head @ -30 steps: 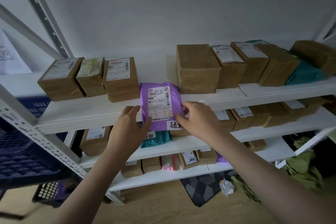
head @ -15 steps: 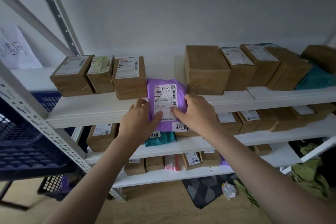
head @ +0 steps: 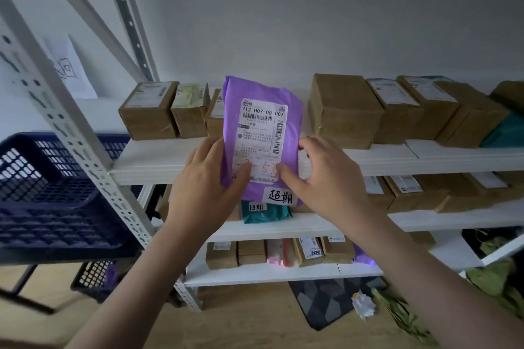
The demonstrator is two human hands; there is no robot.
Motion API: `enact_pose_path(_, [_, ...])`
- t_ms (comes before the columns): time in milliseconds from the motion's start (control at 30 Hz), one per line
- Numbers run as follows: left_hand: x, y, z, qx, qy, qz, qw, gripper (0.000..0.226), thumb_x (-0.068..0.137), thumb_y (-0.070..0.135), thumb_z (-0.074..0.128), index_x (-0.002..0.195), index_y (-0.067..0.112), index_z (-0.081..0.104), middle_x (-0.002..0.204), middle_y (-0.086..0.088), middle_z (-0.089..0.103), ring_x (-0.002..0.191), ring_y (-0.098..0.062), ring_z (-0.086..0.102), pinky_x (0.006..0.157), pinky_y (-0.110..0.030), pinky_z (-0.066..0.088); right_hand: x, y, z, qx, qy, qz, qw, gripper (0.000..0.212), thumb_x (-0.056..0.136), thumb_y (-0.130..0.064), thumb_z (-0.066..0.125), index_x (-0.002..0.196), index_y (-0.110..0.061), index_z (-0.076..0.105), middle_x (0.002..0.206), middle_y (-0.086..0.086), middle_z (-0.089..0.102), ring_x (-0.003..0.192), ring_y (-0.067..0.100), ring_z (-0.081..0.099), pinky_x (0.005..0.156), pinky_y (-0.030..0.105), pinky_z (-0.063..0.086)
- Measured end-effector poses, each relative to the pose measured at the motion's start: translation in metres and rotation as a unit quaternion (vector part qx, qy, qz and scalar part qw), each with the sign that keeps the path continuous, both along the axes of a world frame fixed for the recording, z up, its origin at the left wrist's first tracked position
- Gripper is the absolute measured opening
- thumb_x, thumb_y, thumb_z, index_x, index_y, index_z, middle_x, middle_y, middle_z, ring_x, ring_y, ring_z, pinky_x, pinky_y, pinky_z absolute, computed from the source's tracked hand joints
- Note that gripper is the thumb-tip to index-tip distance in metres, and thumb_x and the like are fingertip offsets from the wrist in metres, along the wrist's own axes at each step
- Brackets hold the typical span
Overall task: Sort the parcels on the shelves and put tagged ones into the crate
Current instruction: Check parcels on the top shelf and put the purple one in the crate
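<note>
Head view: both hands gripped a purple parcel [head: 262,133], held upright in front of the top shelf [head: 170,161]. Left hand [head: 204,190] clasped its left edge, thumb on the shipping label [head: 262,136]; right hand [head: 326,178] clasped the right edge. A handwritten tag [head: 280,196] sat below the right thumb. Blue crate [head: 56,198] stood well left of the left fingers.

Left hand [head: 205,187] and right hand [head: 329,181] raised, fingers [head: 307,142] clasping.
</note>
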State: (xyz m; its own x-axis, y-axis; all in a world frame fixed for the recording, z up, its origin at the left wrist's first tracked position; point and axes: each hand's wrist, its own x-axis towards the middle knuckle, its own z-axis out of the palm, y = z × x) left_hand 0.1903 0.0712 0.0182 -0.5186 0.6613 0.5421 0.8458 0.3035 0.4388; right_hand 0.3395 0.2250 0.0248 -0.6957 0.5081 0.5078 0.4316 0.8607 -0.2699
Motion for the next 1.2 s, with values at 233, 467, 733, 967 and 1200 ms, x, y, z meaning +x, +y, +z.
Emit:
enact_pose_path(233, [-0.034,-0.076,-0.002,-0.023,-0.002,0.063,0.998,0.034,0.094,0.055,0.051,0.113,0.027,0.057,0.121,0.019,0.052,0.100,-0.005,0.054,0.060,-0.019,0.041,-0.051,-0.052,0.010,-0.005,-0.006,0.060,0.998,0.043,0.091,-0.061,0.052,0.113,-0.025,0.058,0.107,-0.012,0.056,0.097,0.008,0.053,0.072,0.026,0.050])
enact_pose_path(467, [-0.063,-0.196,-0.014,-0.011,-0.057,0.176,0.983,0.033,0.093,0.059,0.048,0.105,0.030,0.058,0.102,0.020,0.056,0.084,-0.003,0.058,0.062,-0.029,0.054,-0.119,-0.153,0.008,-0.037,-0.012,0.184,0.982,0.037,0.092,-0.056,0.056,0.114,-0.026,0.060,0.106,-0.013,0.057,0.093,0.007,0.054,0.065,0.015,0.040])
enact_pose_path(733, [-0.097,-0.344,-0.028,0.011,-0.107,0.296,0.949,0.025,0.093,0.048,0.054,0.103,0.026,0.062,0.100,0.016,0.059,0.084,-0.003,0.057,0.059,-0.017,0.042,-0.210,-0.289,-0.014,-0.043,-0.037,0.289,0.956,0.039,0.090,-0.059,0.056,0.107,-0.024,0.059,0.098,-0.011,0.054,0.086,0.008,0.054,0.071,0.029,0.055])
enact_pose_path(967, [-0.128,-0.443,-0.039,0.006,-0.127,0.370,0.920,0.031,0.096,0.051,0.051,0.112,0.026,0.059,0.107,0.015,0.059,0.090,-0.008,0.059,0.067,-0.031,0.056,-0.267,-0.390,-0.026,-0.061,-0.060,0.360,0.929,0.039,0.091,-0.056,0.061,0.110,-0.022,0.060,0.102,-0.010,0.056,0.087,0.008,0.057,0.063,0.019,0.049])
enact_pose_path(1200, [-0.175,-0.495,-0.055,-0.005,-0.148,0.399,0.905,0.032,0.095,0.054,0.050,0.113,0.029,0.057,0.109,0.014,0.058,0.087,-0.006,0.060,0.069,-0.035,0.058,-0.325,-0.444,-0.033,-0.070,-0.059,0.381,0.920,0.037,0.091,-0.052,0.062,0.109,-0.019,0.061,0.102,-0.007,0.058,0.088,0.011,0.059,0.071,0.031,0.058])
